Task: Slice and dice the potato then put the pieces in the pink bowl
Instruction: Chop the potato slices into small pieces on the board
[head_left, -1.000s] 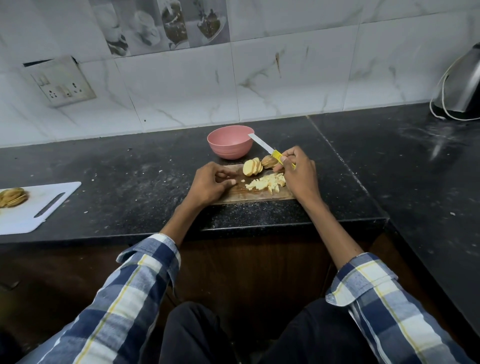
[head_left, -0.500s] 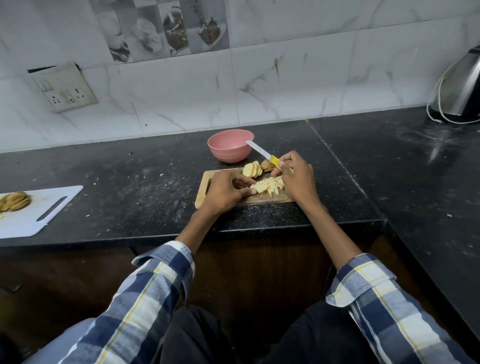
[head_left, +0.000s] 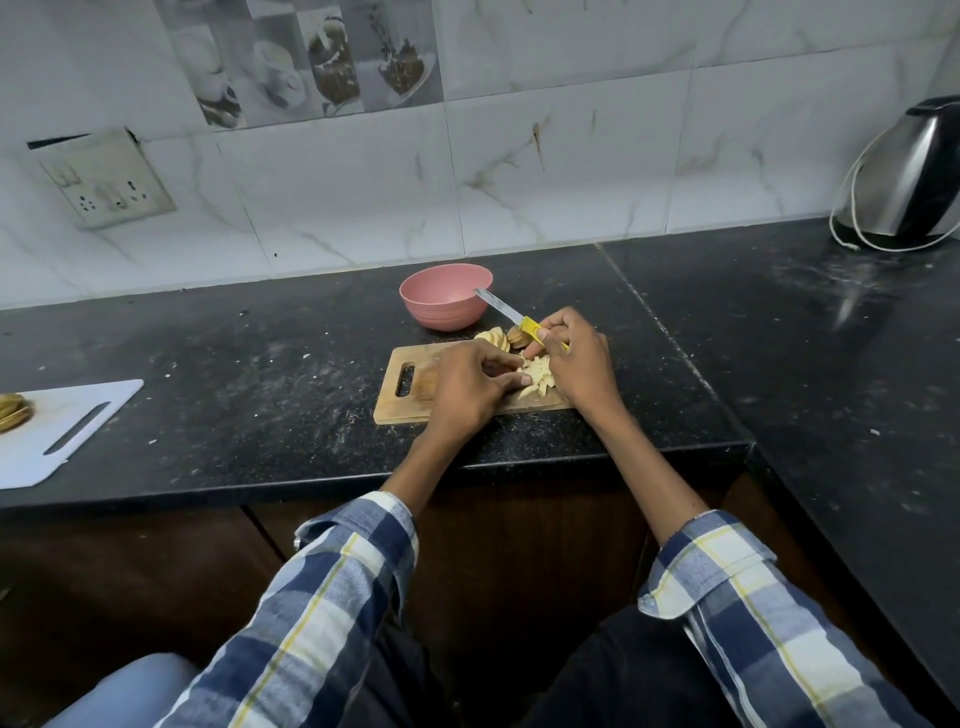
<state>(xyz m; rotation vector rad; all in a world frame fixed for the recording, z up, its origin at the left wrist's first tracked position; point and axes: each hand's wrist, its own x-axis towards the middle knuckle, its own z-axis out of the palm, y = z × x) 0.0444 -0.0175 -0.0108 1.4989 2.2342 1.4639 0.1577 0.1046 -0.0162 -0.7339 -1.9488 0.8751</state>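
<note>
Black counter (head_left: 260, 374), left hand (head_left: 467, 384) pinching diced potato (head_left: 537, 376), right hand (head_left: 576, 358) gripping knife (head_left: 511, 314)

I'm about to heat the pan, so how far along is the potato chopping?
Partly done. A pile of diced pieces lies on the wooden board. In hand: the left hand gathers at that pile while the right hand holds the knife, blade raised toward the pink bowl. Left: a row of slices at the board's far edge is not diced, and the bowl looks empty.
</note>
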